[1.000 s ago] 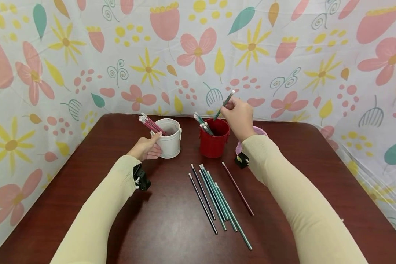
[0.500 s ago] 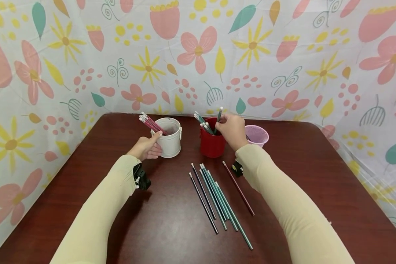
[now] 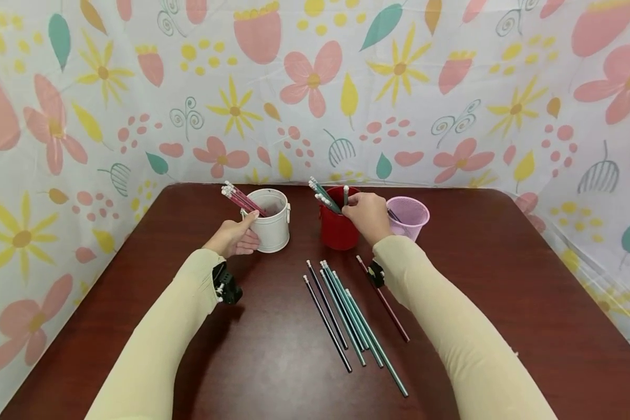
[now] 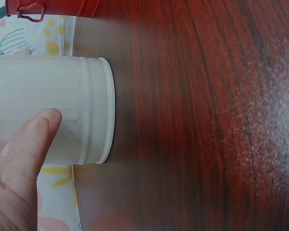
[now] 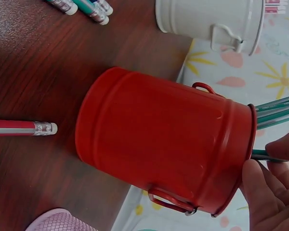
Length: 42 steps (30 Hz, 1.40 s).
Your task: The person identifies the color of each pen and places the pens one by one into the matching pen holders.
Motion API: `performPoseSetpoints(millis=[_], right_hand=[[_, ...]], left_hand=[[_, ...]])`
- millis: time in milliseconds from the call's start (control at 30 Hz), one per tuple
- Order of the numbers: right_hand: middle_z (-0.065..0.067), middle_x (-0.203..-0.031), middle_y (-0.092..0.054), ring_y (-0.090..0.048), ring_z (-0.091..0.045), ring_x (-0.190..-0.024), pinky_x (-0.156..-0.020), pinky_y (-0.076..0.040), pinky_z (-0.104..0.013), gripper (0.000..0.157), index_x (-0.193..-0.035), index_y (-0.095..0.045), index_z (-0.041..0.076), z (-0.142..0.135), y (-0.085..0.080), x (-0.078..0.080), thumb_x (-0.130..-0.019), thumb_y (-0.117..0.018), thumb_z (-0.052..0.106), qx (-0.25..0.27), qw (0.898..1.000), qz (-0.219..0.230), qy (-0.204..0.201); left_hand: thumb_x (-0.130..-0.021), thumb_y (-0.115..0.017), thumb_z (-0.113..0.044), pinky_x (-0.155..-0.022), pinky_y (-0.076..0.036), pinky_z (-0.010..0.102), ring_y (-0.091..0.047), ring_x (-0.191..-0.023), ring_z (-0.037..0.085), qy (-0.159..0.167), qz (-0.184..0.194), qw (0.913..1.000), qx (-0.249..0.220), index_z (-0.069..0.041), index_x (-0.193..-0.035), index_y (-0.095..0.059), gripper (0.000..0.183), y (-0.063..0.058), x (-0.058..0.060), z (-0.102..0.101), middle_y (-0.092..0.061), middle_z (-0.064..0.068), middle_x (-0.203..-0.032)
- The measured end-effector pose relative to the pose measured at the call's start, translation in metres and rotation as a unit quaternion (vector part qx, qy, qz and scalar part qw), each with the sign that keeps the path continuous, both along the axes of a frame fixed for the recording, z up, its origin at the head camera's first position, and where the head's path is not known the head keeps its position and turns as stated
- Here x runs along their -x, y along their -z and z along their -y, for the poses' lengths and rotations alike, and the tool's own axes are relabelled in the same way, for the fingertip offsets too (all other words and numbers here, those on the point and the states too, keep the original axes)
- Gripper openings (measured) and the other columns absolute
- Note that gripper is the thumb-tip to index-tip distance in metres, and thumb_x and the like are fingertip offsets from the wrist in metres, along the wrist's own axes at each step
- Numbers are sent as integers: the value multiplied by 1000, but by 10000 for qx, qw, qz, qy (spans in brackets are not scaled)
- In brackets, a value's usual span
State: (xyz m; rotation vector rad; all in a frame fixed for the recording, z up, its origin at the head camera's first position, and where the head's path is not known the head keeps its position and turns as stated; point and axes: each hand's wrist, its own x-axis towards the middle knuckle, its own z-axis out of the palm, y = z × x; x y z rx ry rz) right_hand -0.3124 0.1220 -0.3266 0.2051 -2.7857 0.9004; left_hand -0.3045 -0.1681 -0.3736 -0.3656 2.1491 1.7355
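Observation:
My left hand (image 3: 233, 236) rests against the near left side of a white metal bucket (image 3: 272, 230), its extended fingers (image 4: 31, 144) touching the wall. Pink pencils (image 3: 241, 198) with white erasers lean out of that bucket. Over the rim of a red metal bucket (image 3: 338, 232), thumb and fingers of my right hand (image 3: 368, 216) pinch a dark green pencil (image 3: 346, 197), which stands nearly upright with its eraser up. Its lower part is hidden inside. Several other green pencils (image 5: 279, 113) lean against the rim's far side in the right wrist view.
A pink mesh basket (image 3: 409, 213) with a dark pencil inside stands right of the red bucket. In front lie several teal pencils (image 3: 367, 332), two dark blue pencils (image 3: 328, 324) and a red pencil (image 3: 391, 309). A flowered cloth (image 3: 315, 116) hangs behind the table.
My right hand has come down and left, lowering the green pencil into the red bucket and tilting it more upright. The pink basket has come into fuller view. My left hand has stayed put.

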Motion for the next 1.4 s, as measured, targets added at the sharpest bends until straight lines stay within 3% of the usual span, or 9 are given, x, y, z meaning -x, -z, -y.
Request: performPoseSetpoints(millis=[133, 300, 533, 700, 833, 1000, 1200, 1267, 1400], right_hand=[[-10, -78, -71, -59, -27, -76, -72, -48, -39, 17, -85, -75, 1, 1, -2, 3, -82, -60, 8, -592, 9979, -100, -247], [1, -55, -51, -46, -22, -63, -60, -39, -34, 19, -63, -64, 7, 4, -5, 6, -81, -59, 5, -1128, 9921, -146, -526], [-3, -63, -60, -51, -22, -67, -63, -43, -34, 17, -72, -69, 4, 5, -2, 8, -85, -59, 8, -1187, 9919, -24, -443], [-3, -60, -57, -50, -24, -68, -64, -42, -35, 18, -70, -67, 5, 5, -1, 8, -85, -59, 9, -1074, 9936, -42, -348], [-10, -82, -71, -62, -31, -82, -77, -50, -40, 18, -88, -74, 2, 4, 1, 8, -86, -59, 10, -1051, 9938, -125, -333], [-16, -102, -70, -63, -36, -96, -85, -50, -43, 26, -105, -72, -3, 2, 0, 4, -87, -59, 9, -830, 9955, -251, -390], [-15, -100, -71, -65, -32, -88, -80, -51, -41, 24, -103, -72, -3, -7, -4, -10, -87, -59, 9, -595, 9951, -524, -594], [-14, -95, -72, -65, -30, -83, -78, -51, -42, 22, -98, -73, -2, -12, -6, -17, -85, -59, 10, -772, 9927, -523, -767], [-8, -82, -72, -62, -22, -70, -67, -51, -37, 17, -85, -76, 3, -21, -3, -32, -78, -61, 9, -1252, 9840, -40, -1268]], left_hand=[[-98, -42, -52, -82, -54, 35, -66, -92, 28, 56, -15, 10000, 7, 17, -116, -52, 72, 0, -2, 0, -62, 23, -104], [-98, -41, -52, -82, -54, 35, -66, -89, 26, 103, -34, 9999, 15, 17, -116, -52, 72, -1, -3, 0, -62, 22, -101], [-98, -42, -52, -85, -53, 37, -66, -92, 28, 105, -41, 9999, 14, 17, -115, -53, 72, -3, -3, -3, -62, 25, -106], [-98, -42, -52, -92, -49, 42, -65, -94, 28, 112, -21, 9999, -1, 19, -118, -51, 74, -4, -4, -3, -59, 30, -114], [-98, -42, -52, -90, -50, 41, -65, -94, 29, 113, -23, 9999, -17, 19, -117, -52, 74, -3, -3, -1, -61, 29, -111], [-98, -41, -52, -92, -49, 41, -64, -98, 31, 147, -63, 9999, -37, 19, -118, -51, 74, -3, -3, -1, -61, 27, -109], [-98, -41, -52, -92, -49, 41, -64, -100, 32, 121, -55, 9999, -27, 18, -118, -51, 73, -4, -3, 0, -61, 24, -104], [-98, -41, -52, -90, -50, 40, -64, -99, 31, 109, -48, 9999, -13, 18, -117, -52, 73, -4, -2, 0, -62, 23, -103], [-97, -42, -53, -83, -53, 35, -64, -99, 31, 94, -14, 10000, -29, 18, -118, -51, 75, -3, -1, 1, -62, 23, -104]])
